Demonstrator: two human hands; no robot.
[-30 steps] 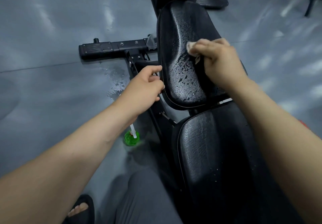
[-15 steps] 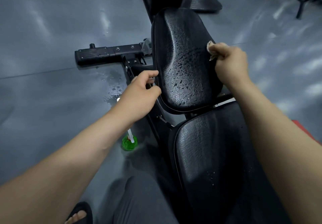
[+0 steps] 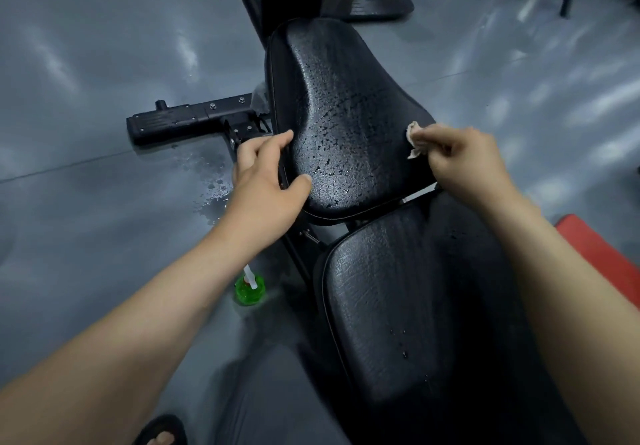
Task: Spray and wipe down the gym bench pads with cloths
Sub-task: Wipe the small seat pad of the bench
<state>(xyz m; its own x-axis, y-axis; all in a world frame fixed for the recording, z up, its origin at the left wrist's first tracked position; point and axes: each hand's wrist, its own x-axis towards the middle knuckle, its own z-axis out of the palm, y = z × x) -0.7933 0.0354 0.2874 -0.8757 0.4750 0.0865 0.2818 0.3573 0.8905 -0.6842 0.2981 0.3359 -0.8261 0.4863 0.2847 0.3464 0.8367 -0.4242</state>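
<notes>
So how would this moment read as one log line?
step: wiping | left hand grips wet upper pad, left edge | right hand holds cloth at its right edge | spray bottle on floor

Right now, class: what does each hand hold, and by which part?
The right hand pinches a cloth, bunched in its fingers; the left hand grips the wet pad by its left edge.

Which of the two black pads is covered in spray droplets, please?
The far pad, gripped by the left hand; the near pad shows only a few drops.
</notes>
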